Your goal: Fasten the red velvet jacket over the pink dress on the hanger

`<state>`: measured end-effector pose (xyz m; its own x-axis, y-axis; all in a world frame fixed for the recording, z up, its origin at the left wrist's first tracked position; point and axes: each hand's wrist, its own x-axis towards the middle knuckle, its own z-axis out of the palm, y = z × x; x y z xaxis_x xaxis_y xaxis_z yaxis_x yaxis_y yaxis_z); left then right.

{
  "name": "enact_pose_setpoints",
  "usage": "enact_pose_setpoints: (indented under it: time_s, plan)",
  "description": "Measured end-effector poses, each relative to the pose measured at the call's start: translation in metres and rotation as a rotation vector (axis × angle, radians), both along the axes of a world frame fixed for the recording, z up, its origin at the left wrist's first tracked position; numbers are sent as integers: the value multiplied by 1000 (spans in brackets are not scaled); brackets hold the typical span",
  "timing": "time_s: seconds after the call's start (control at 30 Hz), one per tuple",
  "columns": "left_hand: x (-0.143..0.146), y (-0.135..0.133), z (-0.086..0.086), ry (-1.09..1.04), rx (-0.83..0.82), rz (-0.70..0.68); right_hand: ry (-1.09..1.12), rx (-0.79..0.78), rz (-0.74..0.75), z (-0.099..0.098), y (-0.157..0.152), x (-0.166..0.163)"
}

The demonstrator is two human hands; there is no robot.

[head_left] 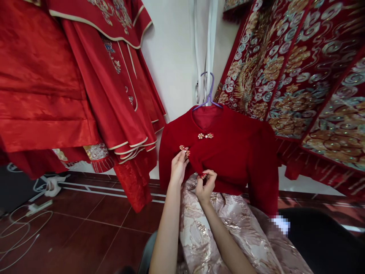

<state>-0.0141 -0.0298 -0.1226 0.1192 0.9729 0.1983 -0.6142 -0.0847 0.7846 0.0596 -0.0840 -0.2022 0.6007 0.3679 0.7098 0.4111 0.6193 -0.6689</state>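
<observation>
A dark red long-sleeved jacket (234, 152) hangs in front of me on a purple hanger (210, 90). A beaded flower clasp (205, 136) joins the two sides below its neckline. My left hand (178, 167) pinches a second beaded flower clasp (186, 152) on the left side of the front. Lower down, the fingers of my right hand (206, 187) are closed on a small beaded clasp (203, 176) at the jacket's lower edge. The fabric puckers between my hands. Shiny pale pink patterned cloth (205, 228) lies below the jacket, under my forearms.
Bright red garments (108, 91) hang on the left, and heavily embroidered ones (296, 76) on the right. White poles (210, 42) rise behind the hanger. White shoes (53, 186) and a loose white cable (27, 228) are on the tiled floor. A black surface (319, 239) is at lower right.
</observation>
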Motion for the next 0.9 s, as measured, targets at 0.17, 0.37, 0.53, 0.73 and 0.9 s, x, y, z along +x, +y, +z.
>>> enact_pose_setpoints:
  time_s: [0.17, 0.37, 0.53, 0.73, 0.9]
  plan:
    - [-2, 5, -1, 86, 45, 27, 12, -10, 28, -1, 1, 0]
    - [3, 8, 7, 155, -29, 83, 11, -19, 30, -2, 2, -1]
    - [9, 11, 26, 340, -16, 21, 21, -30, 29, -4, 3, 0]
    - [16, 18, 73, 855, 707, 216, 20, -57, 35, -3, 1, 1]
    - [18, 22, 100, 1306, 1122, 347, 28, -70, 33, 0, 0, 0]
